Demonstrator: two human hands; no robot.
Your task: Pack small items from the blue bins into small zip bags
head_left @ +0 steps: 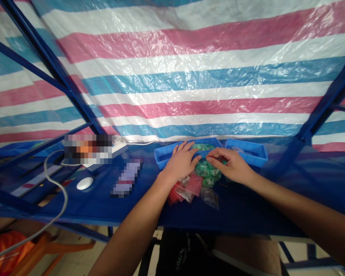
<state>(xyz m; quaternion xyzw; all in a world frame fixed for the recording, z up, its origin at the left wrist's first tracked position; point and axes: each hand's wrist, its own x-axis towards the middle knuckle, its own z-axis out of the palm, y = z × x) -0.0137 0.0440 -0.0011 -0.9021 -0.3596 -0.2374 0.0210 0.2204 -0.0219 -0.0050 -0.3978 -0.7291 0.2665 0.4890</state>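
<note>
My left hand [181, 163] lies palm down with its fingers spread, over the right part of the left blue bin [160, 163] and the top of a heap of small red plastic bags [189, 188]. My right hand [231, 164] is beside a pile of green plastic bags [208, 171], its thumb and fingers curled together at the tips. What those fingertips hold, if anything, is too small to make out. In front of the green pile is a clear plastic bag [210, 197]. More green bags show in the middle blue bin [211, 142].
A right blue bin [255, 159] stands behind my right hand. To the left on the blue table [149, 211] are a blurred-out phone-like item [127, 178], a white mouse [84, 183] and a pale cable [63, 199]. A striped plastic sheet [195, 88] hangs behind.
</note>
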